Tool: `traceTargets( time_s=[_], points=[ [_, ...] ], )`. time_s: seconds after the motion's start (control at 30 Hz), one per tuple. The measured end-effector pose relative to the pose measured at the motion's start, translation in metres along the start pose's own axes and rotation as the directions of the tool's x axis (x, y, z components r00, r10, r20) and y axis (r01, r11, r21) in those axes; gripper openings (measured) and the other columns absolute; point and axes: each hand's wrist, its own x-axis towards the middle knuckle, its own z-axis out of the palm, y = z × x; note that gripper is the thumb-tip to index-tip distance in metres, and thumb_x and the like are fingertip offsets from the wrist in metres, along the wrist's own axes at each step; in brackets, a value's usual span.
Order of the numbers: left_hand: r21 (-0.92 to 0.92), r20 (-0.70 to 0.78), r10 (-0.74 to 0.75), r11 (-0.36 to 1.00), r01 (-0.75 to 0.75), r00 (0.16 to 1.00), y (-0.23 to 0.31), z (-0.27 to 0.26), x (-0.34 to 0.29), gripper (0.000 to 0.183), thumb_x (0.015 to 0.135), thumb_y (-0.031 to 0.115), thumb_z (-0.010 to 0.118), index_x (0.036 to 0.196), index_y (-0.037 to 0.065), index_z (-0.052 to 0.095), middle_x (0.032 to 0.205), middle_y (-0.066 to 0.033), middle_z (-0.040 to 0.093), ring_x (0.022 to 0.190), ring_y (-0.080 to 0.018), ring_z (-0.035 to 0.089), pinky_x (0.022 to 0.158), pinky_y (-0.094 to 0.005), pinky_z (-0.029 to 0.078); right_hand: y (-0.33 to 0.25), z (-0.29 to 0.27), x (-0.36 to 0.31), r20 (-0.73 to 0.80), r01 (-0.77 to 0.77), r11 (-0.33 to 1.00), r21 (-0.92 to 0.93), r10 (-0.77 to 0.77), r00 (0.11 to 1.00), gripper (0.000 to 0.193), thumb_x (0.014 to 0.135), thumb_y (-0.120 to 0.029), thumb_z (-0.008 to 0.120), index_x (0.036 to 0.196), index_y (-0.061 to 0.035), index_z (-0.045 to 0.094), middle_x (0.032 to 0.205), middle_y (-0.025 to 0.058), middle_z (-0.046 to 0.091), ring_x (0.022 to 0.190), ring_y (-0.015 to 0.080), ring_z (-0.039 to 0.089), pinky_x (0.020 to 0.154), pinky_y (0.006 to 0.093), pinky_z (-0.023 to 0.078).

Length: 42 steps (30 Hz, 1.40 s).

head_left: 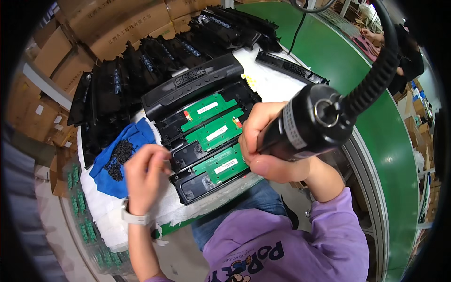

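My right hand (270, 145) is wrapped round a black electric screwdriver (305, 124), whose thick ribbed cable rises from its top end. The tool's tip is hidden behind my hand, over the right ends of the housings. Before me lie several black plastic housings (197, 185) side by side, carrying green circuit boards (225, 165) with white labels. My left hand (148, 171), slightly blurred, hovers at the housings' left ends, its fingers curled together; anything between them is too small to see. Beside it, a pile of small black screws (119, 159) rests on a blue cloth (105, 175).
A closed black panel with buttons (195, 84) lies behind the boards. Farther back stand several black casings (141, 63), with cardboard boxes (112, 23) beyond. Another black strip (291, 68) lies at the right, near a green surface (336, 58). A person (408, 56) is at the far right.
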Motion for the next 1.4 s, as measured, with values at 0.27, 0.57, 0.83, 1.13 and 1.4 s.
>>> traceTargets(
  time_s=[0.27, 0.57, 0.83, 1.13, 1.4],
  points=[
    [0.088, 0.125, 0.07, 0.993, -0.082, 0.99, 0.016, 0.034, -0.002, 0.008, 0.081, 0.006, 0.061, 0.078, -0.001, 0.058, 0.07, -0.0049, 0.058, 0.062, -0.0119, 0.054, 0.056, -0.0234, 0.042, -0.011, -0.02, 0.013, -0.015, 0.068, 0.942, 0.328, -0.067, 0.998, 0.034, 0.078, -0.028, 0.064, 0.092, -0.0024, 0.046, 0.058, 0.0015, 0.048, 0.043, 0.0113, 0.046, 0.048, 0.0264, 0.041],
    [-0.089, 0.131, 0.211, 0.976, -0.2, 0.969, 0.007, 0.046, -0.004, 0.008, 0.077, 0.003, 0.063, 0.078, -0.001, 0.057, 0.074, -0.0086, 0.059, 0.069, -0.02, 0.056, 0.065, -0.0279, 0.044, 0.01, -0.014, 0.022, -0.198, 0.332, 0.793, 0.511, -0.268, 0.943, 0.029, 0.087, -0.031, 0.048, 0.097, -0.0031, 0.046, 0.061, 0.0031, 0.049, 0.045, 0.0128, 0.047, 0.053, 0.0309, 0.043],
    [-0.062, 0.168, 0.199, 0.98, -0.191, 0.966, 0.008, 0.048, -0.002, 0.009, 0.075, 0.003, 0.066, 0.077, -0.001, 0.057, 0.073, -0.0076, 0.059, 0.069, -0.0187, 0.056, 0.065, -0.0276, 0.044, 0.017, -0.015, 0.02, -0.135, 0.261, 0.824, 0.502, -0.223, 0.965, 0.033, 0.088, -0.037, 0.048, 0.098, -0.005, 0.046, 0.063, 0.001, 0.048, 0.047, 0.0117, 0.047, 0.056, 0.0313, 0.044],
    [-0.206, 0.149, 0.017, 0.978, 0.014, 0.989, 0.008, 0.049, -0.011, 0.011, 0.076, 0.006, 0.068, 0.077, -0.001, 0.058, 0.072, -0.0065, 0.061, 0.068, -0.0135, 0.057, 0.064, -0.024, 0.044, 0.022, -0.002, 0.021, -0.36, 0.261, 0.757, 0.598, -0.037, 0.932, 0.023, 0.089, -0.026, 0.045, 0.094, -0.0048, 0.049, 0.059, 0.0043, 0.048, 0.044, 0.0144, 0.044, 0.051, 0.0318, 0.042],
    [-0.208, 0.019, 0.095, 0.974, -0.089, 0.995, 0.01, 0.049, -0.011, 0.011, 0.075, 0.004, 0.069, 0.079, -0.002, 0.061, 0.074, -0.0063, 0.062, 0.068, -0.0123, 0.057, 0.064, -0.0228, 0.044, 0.016, -0.006, 0.022, -0.424, 0.323, 0.764, 0.558, -0.073, 0.903, 0.025, 0.089, -0.03, 0.044, 0.092, -0.006, 0.051, 0.059, 0.0032, 0.049, 0.043, 0.0144, 0.044, 0.051, 0.0328, 0.041]
  ],
)
